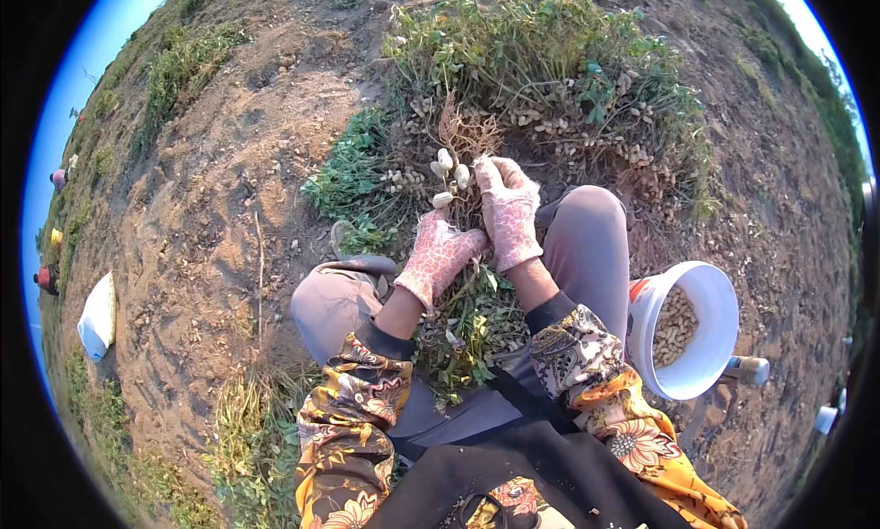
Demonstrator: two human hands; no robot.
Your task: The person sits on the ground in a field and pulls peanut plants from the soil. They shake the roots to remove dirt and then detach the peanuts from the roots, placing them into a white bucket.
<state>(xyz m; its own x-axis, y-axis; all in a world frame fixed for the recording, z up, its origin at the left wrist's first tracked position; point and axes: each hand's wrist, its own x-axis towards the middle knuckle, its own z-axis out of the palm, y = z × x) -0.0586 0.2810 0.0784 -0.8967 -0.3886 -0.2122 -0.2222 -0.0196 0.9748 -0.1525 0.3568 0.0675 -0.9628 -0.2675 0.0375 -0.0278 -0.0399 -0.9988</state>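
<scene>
My left hand (440, 257), in a pink-and-white knit glove, grips the stems of an uprooted peanut plant (467, 209). Its reddish roots (467, 130) point away from me, and its leafy tops (474, 343) hang down between my legs. Several pale peanut pods (443, 160) dangle from the plant just beyond my left fingers. My right hand (510, 209), in a matching glove, has its fingers curled in at the right side of the roots; what lies inside them is hidden. Beyond both hands lies a heap of peanut plants (536, 54) with pods showing along its near edge.
A white bucket (701, 336), partly filled with peanuts (674, 328), is tilted beside my right knee, near a cylindrical object (748, 369). Green plants (354, 164) lie at the left of the heap. A white sack (98, 316) sits farther left, with people (47, 279) in the distance.
</scene>
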